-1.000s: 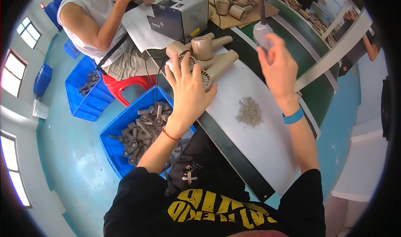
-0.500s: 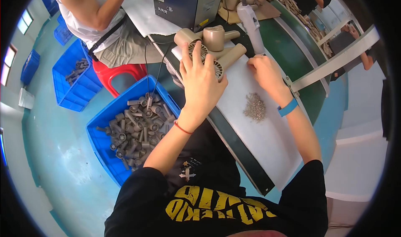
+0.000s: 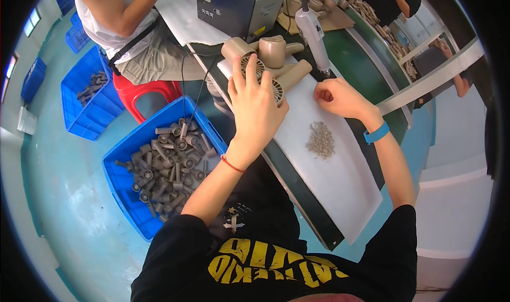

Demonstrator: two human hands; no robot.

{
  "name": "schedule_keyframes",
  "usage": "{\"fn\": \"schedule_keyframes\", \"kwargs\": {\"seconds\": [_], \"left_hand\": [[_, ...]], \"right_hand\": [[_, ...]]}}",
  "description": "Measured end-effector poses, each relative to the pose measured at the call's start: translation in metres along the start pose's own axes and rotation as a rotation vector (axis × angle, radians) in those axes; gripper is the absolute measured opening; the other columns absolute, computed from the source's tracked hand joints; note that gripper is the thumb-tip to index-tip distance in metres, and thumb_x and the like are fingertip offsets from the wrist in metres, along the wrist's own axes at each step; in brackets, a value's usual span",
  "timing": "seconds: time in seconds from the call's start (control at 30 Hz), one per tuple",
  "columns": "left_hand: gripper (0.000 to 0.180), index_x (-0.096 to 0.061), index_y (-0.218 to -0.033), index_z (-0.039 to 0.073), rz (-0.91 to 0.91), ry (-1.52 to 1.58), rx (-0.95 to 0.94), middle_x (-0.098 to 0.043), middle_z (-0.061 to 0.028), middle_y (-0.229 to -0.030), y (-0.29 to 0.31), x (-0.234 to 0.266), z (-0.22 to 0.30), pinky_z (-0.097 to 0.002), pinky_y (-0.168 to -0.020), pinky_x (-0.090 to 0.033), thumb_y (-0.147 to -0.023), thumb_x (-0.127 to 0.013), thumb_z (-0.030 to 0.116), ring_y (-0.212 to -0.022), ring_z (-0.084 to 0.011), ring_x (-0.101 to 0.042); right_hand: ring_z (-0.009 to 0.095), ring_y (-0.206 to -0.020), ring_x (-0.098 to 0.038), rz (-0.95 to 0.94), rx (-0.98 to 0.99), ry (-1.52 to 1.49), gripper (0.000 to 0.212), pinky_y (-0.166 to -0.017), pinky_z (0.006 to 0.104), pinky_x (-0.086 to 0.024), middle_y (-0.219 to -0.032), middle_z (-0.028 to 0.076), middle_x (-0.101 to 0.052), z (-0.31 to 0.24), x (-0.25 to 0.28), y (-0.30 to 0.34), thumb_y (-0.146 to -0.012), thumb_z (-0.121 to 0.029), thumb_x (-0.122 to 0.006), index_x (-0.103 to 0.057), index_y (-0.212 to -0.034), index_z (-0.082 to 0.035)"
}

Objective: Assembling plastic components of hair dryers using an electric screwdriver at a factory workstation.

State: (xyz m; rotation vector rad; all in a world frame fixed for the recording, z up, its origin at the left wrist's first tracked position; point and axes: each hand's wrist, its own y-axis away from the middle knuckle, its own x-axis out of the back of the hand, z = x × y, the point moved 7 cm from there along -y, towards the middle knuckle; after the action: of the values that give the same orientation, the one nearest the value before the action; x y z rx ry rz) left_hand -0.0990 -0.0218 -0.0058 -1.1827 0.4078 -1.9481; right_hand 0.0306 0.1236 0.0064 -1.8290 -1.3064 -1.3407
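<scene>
A: Left hand (image 3: 257, 108)?
B: At centre, fingers fanned wide over the grilled ends of two tan parts, one a short cylinder (image 3: 234, 48), one with a long handle (image 3: 296, 76). Touching both; can't tell how firmly gripped.
A: Right hand (image 3: 345, 100)?
B: Right of centre, fingers curled in, thumb close to fingertips. Can't tell if pinching anything. Just below the tip of the hanging power driver (image 3: 313, 39); can't tell if touching.
A: Nearby?
B: Small metal pieces (image 3: 321, 141) heaped on the white sheet (image 3: 340, 195), below the right hand. Tan cup-shaped part (image 3: 272, 53) upright behind the grilled ones. Grey machine (image 3: 239, 12) at top centre.
A: Lower left?
B: Blue crate (image 3: 125, 187) full of brownish handled parts (image 3: 178, 169). Red stool (image 3: 130, 92) above, under a seated co-worker (image 3: 109, 15).
</scene>
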Motion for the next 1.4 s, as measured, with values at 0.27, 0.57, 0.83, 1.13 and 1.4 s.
{"fn": "schedule_keyframes", "kwargs": {"seconds": [0.27,0.57,0.83,1.13,1.4], "left_hand": [[0.042,-0.059,-0.099,0.005,0.001,0.01,0.011,-0.042,-0.0195,-0.138,0.003,-0.001,-0.003,-0.0576,-0.099,-0.038,-0.063,-0.079,0.015,-0.137,-0.0434,-0.028],[0.044,-0.06,-0.099,0.003,-0.006,0.046,0.018,-0.042,-0.0207,-0.138,0.003,0.0,-0.001,-0.0579,-0.102,-0.035,-0.061,-0.079,0.013,-0.137,-0.0438,-0.027],[0.049,-0.061,-0.102,0.001,-0.003,0.056,0.02,-0.041,-0.0214,-0.14,0.0,-0.002,-0.002,-0.059,-0.104,-0.033,-0.058,-0.08,0.012,-0.138,-0.0443,-0.026],[0.104,-0.036,-0.14,0.011,-0.085,0.34,0.072,-0.02,-0.0272,-0.15,0.002,0.011,-0.016,-0.0578,-0.111,-0.025,-0.053,-0.092,0.024,-0.142,-0.0487,-0.015],[0.141,-0.015,-0.151,0.008,-0.187,0.477,0.085,0.0,-0.0342,-0.153,0.003,-0.006,-0.039,-0.0545,-0.114,-0.022,-0.042,-0.094,0.049,-0.143,-0.0505,-0.006]], "right_hand": [[0.017,-0.065,-0.061,-0.209,-0.084,-0.097,0.009,-0.062,0.0298,-0.049,-0.074,0.012,-0.063,-0.02,-0.006,0.008,-0.076,-0.003,-0.063,-0.063,-0.081,0.004],[0.022,-0.067,-0.063,-0.242,-0.043,-0.011,0.012,-0.066,0.0308,-0.051,-0.077,0.012,-0.063,-0.024,-0.013,0.018,-0.076,-0.007,-0.065,-0.065,-0.081,0.004],[0.027,-0.119,-0.052,0.21,0.21,-0.155,0.064,-0.1,0.0341,-0.044,-0.136,0.014,-0.048,-0.066,0.015,-0.013,-0.073,-0.002,-0.07,-0.049,-0.134,-0.006],[0.035,-0.134,-0.038,0.05,0.181,0.156,0.113,-0.111,0.0402,-0.034,-0.141,0.023,-0.04,-0.021,0.018,-0.085,-0.051,-0.012,-0.088,-0.026,-0.145,-0.001],[0.037,-0.121,-0.045,0.059,0.3,0.076,0.076,-0.105,0.0412,-0.037,-0.125,0.018,-0.048,-0.024,0.003,-0.087,-0.062,-0.012,-0.08,-0.044,-0.128,0.001]]}}
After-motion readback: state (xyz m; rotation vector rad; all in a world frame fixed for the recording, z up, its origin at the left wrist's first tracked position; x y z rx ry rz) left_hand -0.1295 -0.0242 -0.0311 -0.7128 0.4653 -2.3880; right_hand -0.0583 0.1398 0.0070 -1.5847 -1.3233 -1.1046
